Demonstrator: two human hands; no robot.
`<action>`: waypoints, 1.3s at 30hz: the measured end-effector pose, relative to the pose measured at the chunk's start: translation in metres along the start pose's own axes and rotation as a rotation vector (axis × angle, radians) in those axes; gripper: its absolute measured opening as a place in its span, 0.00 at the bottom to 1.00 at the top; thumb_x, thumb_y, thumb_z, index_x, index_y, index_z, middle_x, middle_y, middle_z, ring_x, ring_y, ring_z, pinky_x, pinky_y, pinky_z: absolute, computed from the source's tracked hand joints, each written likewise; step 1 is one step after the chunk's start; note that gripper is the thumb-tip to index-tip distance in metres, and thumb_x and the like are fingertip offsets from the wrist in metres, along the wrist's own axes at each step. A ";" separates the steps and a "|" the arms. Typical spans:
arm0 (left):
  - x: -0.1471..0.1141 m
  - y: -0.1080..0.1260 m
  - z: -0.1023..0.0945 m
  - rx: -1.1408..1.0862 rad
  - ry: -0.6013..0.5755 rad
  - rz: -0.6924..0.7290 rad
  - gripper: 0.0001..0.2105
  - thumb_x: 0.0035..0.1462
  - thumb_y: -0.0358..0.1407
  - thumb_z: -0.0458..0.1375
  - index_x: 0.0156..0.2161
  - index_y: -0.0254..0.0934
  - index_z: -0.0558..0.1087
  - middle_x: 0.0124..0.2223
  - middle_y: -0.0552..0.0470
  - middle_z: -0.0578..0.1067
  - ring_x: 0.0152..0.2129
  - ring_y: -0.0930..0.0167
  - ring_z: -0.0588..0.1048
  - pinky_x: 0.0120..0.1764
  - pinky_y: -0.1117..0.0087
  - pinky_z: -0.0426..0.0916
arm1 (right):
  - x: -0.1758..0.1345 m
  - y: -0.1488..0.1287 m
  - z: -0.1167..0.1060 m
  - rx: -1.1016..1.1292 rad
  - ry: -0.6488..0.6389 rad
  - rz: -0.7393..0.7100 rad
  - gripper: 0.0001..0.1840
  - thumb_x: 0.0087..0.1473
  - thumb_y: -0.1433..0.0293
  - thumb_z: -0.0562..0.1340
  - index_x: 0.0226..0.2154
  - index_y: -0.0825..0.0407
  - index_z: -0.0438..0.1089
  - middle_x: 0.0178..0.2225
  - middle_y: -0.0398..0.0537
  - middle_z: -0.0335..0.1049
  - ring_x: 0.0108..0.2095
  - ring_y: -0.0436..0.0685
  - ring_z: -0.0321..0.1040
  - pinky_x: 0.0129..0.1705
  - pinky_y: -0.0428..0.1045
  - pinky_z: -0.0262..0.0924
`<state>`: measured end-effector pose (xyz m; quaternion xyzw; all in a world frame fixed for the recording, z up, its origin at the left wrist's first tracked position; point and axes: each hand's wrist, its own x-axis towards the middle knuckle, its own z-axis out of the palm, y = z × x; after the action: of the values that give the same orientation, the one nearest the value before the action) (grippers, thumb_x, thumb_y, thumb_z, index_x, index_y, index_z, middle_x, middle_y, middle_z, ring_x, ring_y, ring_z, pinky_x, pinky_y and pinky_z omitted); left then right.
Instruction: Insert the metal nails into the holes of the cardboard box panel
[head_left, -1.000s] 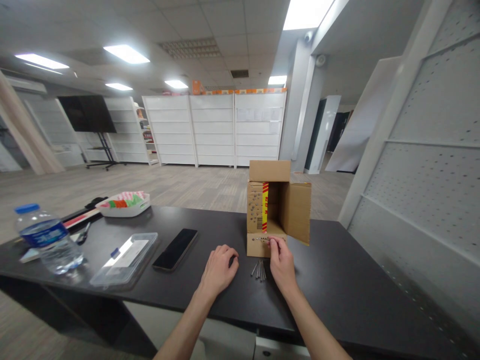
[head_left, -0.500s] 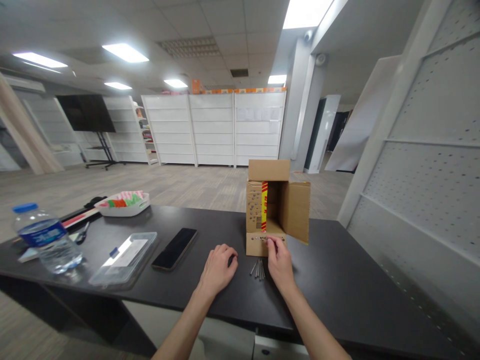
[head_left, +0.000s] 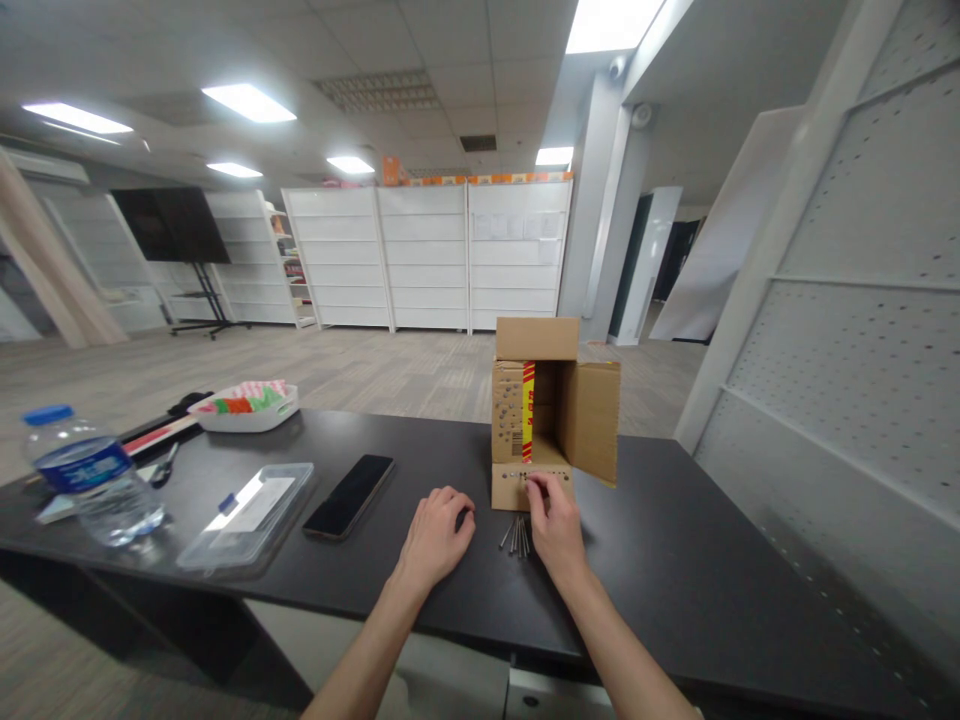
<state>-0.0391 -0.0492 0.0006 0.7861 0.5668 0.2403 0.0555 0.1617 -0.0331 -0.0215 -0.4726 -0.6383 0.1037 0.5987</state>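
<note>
An upright cardboard box (head_left: 506, 410) stands on the dark table, its front open and its flaps spread. Along its lower front flap (head_left: 510, 492) runs a row of small dark dots, either holes or nail heads. My right hand (head_left: 556, 520) is closed in a pinch against this flap; whatever lies between the fingertips is too small to make out. Several loose nails (head_left: 516, 537) lie in front of the box, just left of that hand. My left hand (head_left: 439, 530) rests on the table left of the nails, fingers loosely bent, with a gap between thumb and fingers.
Left of my hands lie a black phone (head_left: 349, 497) and a clear plastic case (head_left: 251, 515). A water bottle (head_left: 94, 480) stands farther left. Behind them sits a white basket (head_left: 251, 418) with colourful contents. A perforated panel (head_left: 847, 400) rises at the right.
My right hand has shifted slightly left along the box's lower flap, still pinching. My left hand stays in place.
</note>
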 end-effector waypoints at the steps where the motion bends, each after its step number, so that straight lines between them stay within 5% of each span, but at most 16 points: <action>1: 0.000 0.000 0.000 0.003 -0.001 -0.002 0.09 0.62 0.32 0.52 0.40 0.40 0.76 0.43 0.49 0.76 0.43 0.65 0.71 0.45 0.64 0.63 | 0.000 0.000 0.000 -0.003 0.004 -0.007 0.13 0.65 0.63 0.53 0.39 0.51 0.70 0.36 0.51 0.75 0.38 0.59 0.72 0.43 0.54 0.66; 16: -0.001 0.001 -0.002 0.002 0.004 0.002 0.08 0.62 0.32 0.53 0.39 0.40 0.75 0.42 0.49 0.76 0.43 0.65 0.72 0.45 0.64 0.63 | -0.001 0.004 0.004 -0.022 -0.073 -0.084 0.17 0.65 0.69 0.52 0.50 0.51 0.73 0.48 0.56 0.75 0.50 0.61 0.71 0.55 0.60 0.65; 28: -0.001 0.002 -0.002 -0.004 0.001 -0.009 0.08 0.62 0.32 0.53 0.39 0.40 0.75 0.43 0.50 0.76 0.43 0.65 0.71 0.45 0.64 0.63 | -0.001 -0.002 0.000 -0.145 -0.051 -0.091 0.13 0.62 0.72 0.53 0.41 0.51 0.73 0.41 0.54 0.73 0.44 0.61 0.69 0.49 0.57 0.64; 39: 0.000 0.000 -0.001 -0.013 0.008 -0.009 0.08 0.62 0.32 0.53 0.39 0.41 0.75 0.42 0.50 0.76 0.44 0.65 0.71 0.45 0.64 0.62 | -0.013 -0.018 -0.017 -0.385 -0.402 -0.126 0.09 0.62 0.71 0.56 0.40 0.49 0.72 0.41 0.49 0.74 0.45 0.61 0.68 0.49 0.56 0.59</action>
<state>-0.0391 -0.0494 0.0012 0.7821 0.5690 0.2470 0.0592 0.1651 -0.0597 -0.0134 -0.5069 -0.7803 0.0349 0.3647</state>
